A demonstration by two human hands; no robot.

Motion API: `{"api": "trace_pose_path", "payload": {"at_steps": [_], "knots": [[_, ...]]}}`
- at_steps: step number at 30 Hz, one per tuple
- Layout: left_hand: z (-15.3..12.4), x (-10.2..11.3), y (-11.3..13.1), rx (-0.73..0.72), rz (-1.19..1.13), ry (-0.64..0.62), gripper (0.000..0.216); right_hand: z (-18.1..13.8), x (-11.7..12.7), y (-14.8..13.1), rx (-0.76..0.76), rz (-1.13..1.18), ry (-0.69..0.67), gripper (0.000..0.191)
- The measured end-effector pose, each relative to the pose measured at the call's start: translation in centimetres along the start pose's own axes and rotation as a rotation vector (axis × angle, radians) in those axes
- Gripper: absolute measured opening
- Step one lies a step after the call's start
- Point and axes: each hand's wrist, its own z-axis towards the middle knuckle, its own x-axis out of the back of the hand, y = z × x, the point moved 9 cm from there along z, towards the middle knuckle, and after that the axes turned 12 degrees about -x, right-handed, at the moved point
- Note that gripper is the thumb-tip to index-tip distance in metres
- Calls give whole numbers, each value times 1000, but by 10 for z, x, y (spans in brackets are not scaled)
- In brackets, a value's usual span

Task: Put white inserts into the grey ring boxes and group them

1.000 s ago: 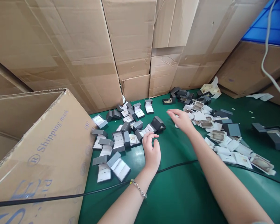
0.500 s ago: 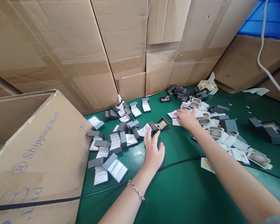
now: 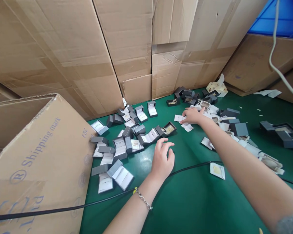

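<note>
My left hand, with a chain bracelet on its wrist, is held over the green table, fingers apart and nothing in them. Just beyond its fingertips lies an open dark grey jewellery box with a gold-toned insert. Several open grey boxes with white linings cluster to its left. My right hand reaches onto a pile of white papers and inserts, its thumb apart from its fingers. Those fingertips touch a small white card; a curled white paper lies just below them.
A large open carton stands at the left. Tall cardboard boxes wall off the back. A black cable crosses the table beneath my arms. More dark boxes lie at the right, and a white cable hangs there.
My right hand has shifted slightly, and the white card and paper by its fingertips have moved apart. My left hand has moved slightly right and down, its fingers more bent.
</note>
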Motion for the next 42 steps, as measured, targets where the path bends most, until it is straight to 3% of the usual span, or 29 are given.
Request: {"api": "trace_pose_path", "payload": {"at_steps": [4, 9, 14, 17, 20, 23, 26, 29, 37, 42], "knots": [[1, -4, -7, 61, -97, -23, 25, -8, 9, -3, 22, 15, 37, 17], [4, 1, -9, 122, -145, 20, 24, -17, 9, -5, 108, -46, 237, 35], [5, 2, -6, 119, -155, 17, 24, -16, 11, -4, 122, -53, 214, 26], [5, 2, -8, 139, -154, 16, 24, -32, 36, -3, 144, 200, 284, 14], [5, 1, -11, 161, -159, 10, 24, -61, 54, 3, 137, 620, 349, 24], [3, -2, -16, 197, -148, -13, 28, -88, 37, -14, 198, 755, 257, 44], [3, -6, -18, 218, -116, -49, 35, -105, 5, -39, 285, 838, 122, 41], [3, -5, -18, 223, -90, -55, 36, -112, -20, -48, 254, 741, 81, 37], [3, 1, -19, 231, -70, -15, 35, -151, -5, -49, 339, 414, 309, 36], [5, 4, -20, 220, -120, 14, 30, -161, -13, -59, 431, 457, 76, 36]]}}
